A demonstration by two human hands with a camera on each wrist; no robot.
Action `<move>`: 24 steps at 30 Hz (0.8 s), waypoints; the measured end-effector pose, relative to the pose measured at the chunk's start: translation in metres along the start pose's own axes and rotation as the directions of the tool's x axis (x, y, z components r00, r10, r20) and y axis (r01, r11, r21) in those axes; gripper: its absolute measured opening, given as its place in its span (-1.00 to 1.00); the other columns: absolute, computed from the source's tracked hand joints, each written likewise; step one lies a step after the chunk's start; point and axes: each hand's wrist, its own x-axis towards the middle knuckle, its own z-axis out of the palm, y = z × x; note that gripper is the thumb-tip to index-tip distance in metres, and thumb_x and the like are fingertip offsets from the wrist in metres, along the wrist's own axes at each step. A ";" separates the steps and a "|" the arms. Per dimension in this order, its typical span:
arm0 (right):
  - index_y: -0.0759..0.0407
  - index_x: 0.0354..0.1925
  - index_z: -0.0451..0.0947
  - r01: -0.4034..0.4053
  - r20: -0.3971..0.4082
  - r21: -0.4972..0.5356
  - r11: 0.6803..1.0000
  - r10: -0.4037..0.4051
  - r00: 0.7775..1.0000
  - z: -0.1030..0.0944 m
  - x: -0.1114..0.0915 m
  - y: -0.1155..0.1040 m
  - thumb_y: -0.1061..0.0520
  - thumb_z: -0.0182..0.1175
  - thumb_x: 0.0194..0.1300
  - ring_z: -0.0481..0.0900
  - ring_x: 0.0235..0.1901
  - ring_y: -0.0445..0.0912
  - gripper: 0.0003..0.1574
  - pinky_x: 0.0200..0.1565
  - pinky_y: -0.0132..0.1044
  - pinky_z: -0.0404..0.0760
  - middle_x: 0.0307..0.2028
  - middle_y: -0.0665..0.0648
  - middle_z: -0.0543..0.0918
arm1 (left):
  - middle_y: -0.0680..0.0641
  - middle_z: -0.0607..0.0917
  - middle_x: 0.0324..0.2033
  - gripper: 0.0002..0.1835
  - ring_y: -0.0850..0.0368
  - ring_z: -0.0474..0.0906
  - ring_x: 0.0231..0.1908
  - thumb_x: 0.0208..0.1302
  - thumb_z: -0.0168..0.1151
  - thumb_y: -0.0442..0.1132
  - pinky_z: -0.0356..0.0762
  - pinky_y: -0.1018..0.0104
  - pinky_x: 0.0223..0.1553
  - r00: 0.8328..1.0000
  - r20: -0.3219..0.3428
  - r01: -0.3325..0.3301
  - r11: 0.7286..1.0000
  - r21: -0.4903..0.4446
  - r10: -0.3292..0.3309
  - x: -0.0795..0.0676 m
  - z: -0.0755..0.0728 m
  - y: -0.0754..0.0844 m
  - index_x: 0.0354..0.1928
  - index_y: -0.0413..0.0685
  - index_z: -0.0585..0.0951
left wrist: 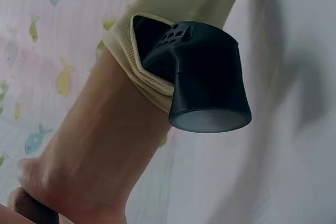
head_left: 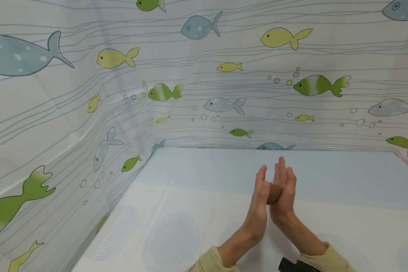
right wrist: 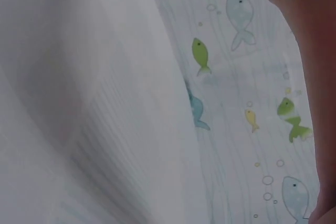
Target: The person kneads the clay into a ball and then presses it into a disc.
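Pale yellow sleeves, black wrist cameras

Both arms wear pale yellow ribbed-cuff sleeves (head_left: 210, 262); a black wrist camera (left wrist: 207, 74), cone-shaped with small holes, pokes from the cuff (left wrist: 139, 72); another black camera (head_left: 294, 265) shows.

We see bright, even light with no glare. Soft shadows fall on the table (head_left: 190, 196) just beneath the left hand (head_left: 258, 206) and right hand (head_left: 285, 196). Both wrist views are blurred and out of focus; the head view bends lines toward its edges.
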 end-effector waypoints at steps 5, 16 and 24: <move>-0.35 0.57 -0.22 -0.003 -0.004 0.004 1.000 0.003 1.000 0.003 -0.004 0.002 -0.43 -0.38 0.43 -0.39 0.52 -0.31 -0.16 0.46 -0.07 -0.54 0.57 -0.21 -0.29 | 0.20 -0.15 0.54 -0.27 0.17 -0.37 0.54 0.43 -0.48 0.33 -0.29 -0.28 0.43 0.999 -0.033 0.018 1.000 0.022 -0.017 0.001 -0.002 0.000 0.57 0.29 -0.08; -0.26 0.59 -0.29 0.083 0.183 -0.091 0.992 -0.065 0.981 0.027 -0.032 0.012 -0.27 -0.48 0.54 -0.34 0.55 -0.17 -0.25 0.49 0.01 -0.36 0.58 -0.10 -0.21 | 0.19 -0.02 0.53 -0.30 0.19 -0.20 0.53 0.48 -0.38 0.22 -0.23 -0.12 0.47 0.981 -0.194 -0.023 0.999 -0.024 0.018 0.014 -0.022 -0.004 0.57 0.16 -0.02; -0.18 0.58 -0.35 0.225 0.359 -0.087 0.970 -0.180 0.916 0.036 -0.052 0.015 -0.08 -0.57 0.62 -0.36 0.54 0.11 -0.34 0.43 -0.37 0.04 0.51 -0.08 0.13 | 0.11 -0.05 0.55 -0.28 0.13 -0.19 0.53 0.48 -0.33 0.18 -0.27 -0.11 0.48 0.959 -0.277 -0.071 0.996 -0.049 0.055 0.024 -0.042 0.003 0.58 0.11 -0.06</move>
